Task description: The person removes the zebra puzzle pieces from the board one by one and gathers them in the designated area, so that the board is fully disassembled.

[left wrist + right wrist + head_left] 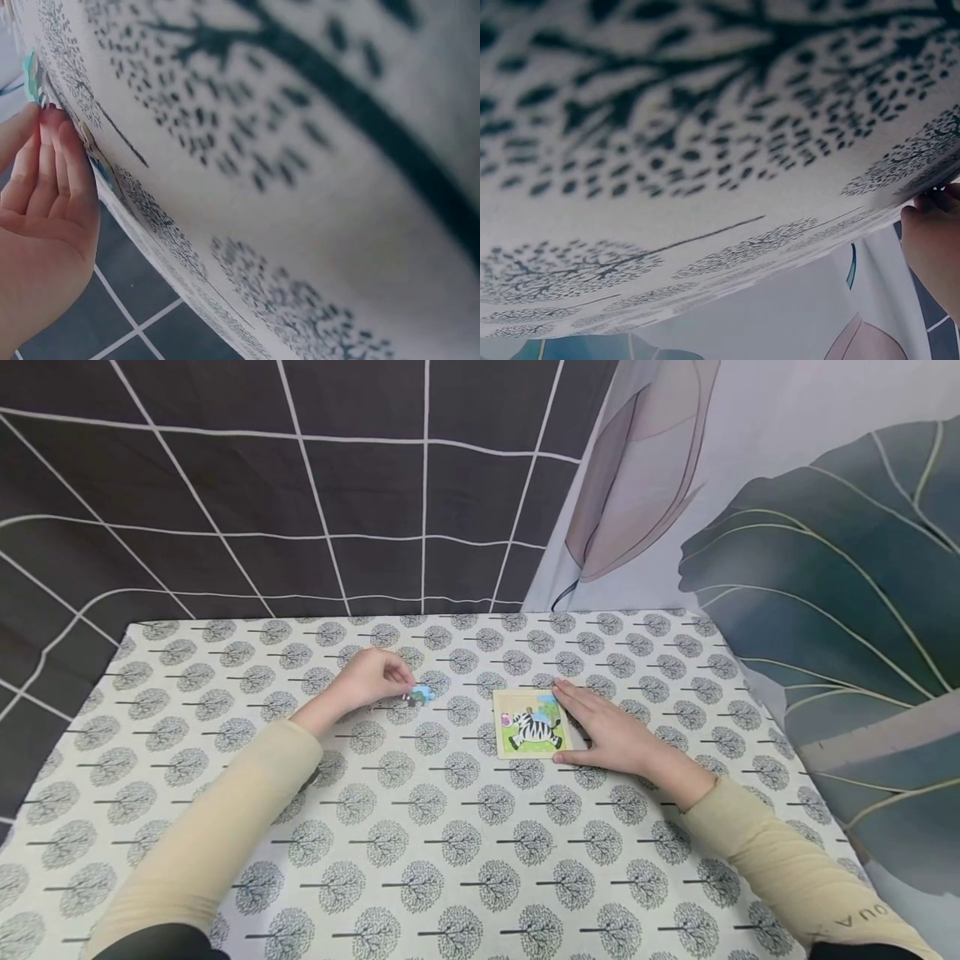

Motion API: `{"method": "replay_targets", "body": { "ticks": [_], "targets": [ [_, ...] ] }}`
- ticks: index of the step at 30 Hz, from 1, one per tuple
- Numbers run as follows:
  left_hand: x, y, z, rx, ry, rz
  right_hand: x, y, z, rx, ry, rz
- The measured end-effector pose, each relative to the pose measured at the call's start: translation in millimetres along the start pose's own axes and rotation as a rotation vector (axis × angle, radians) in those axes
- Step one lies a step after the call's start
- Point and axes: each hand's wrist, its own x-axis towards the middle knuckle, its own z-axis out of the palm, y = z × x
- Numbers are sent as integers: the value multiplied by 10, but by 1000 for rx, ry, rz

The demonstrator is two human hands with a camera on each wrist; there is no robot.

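Observation:
In the head view, my left hand [375,679] pinches a small blue-and-green puzzle piece [422,694] between thumb and fingertips, just above or against the cloth. The left wrist view shows the teal edge of this piece [31,75] at the fingertips of the left hand [45,202]. A square zebra puzzle board [534,752] lies to the right, its upper left part showing plain tan. My right hand [611,731] rests at the board's right side, fingers nearly straight at the upper corner and thumb at the lower corner. Only part of the right hand [934,244] shows in the right wrist view.
A pale tablecloth [465,843] printed with grey trees covers the table. Beside the left fingers, a thin flat blue-and-tan thing [97,161] lies on the cloth. A dark gridded curtain [360,485] hangs behind the table, and a leaf-patterned curtain [832,585] hangs at the right.

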Motion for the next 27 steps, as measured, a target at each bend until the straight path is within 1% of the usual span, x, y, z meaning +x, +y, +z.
{"method": "replay_targets", "body": {
  "ticks": [5, 8, 16, 21, 24, 27],
  "targets": [
    [16, -18, 5, 21, 1, 10, 7, -4, -1, -3, -2, 2],
    [26, -27, 13, 18, 4, 17, 5, -12, -5, -4, -5, 8],
    [14, 7, 6, 27, 8, 6, 6, -22, -16, -1, -9, 10],
    [51, 89, 17, 42, 24, 7, 10, -10, -14, 0, -9, 10],
    [93, 177, 56, 18, 29, 16, 10, -11, -13, -3, -9, 6],
    [160, 273, 124, -8, 32, 43, 9, -11, -8, -3, -8, 5]
  ]
}}
